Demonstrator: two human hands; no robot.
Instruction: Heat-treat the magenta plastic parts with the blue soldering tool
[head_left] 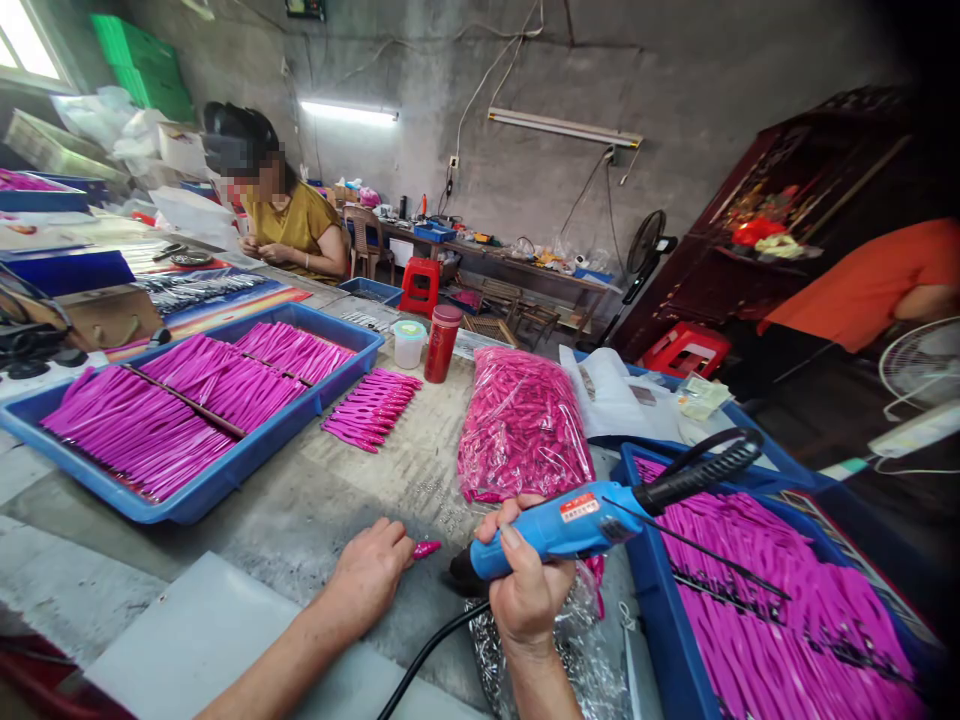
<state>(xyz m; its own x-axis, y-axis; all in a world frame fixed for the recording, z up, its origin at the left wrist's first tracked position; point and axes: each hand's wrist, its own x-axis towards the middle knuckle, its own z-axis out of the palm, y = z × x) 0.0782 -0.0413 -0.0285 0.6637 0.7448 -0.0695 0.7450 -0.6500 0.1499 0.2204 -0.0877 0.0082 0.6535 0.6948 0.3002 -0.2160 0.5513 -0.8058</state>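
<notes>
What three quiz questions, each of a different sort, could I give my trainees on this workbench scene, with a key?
1. Multiple choice: what does the right hand grip?
a) a red stool
b) a blue tool
c) a fan

2. True or false: the red canister stands beside a translucent tub.

3. Fill in the blank: the small piece at the fingertips of the left hand is ____ in colour.

Key: 1. b; 2. true; 3. pink.
</notes>
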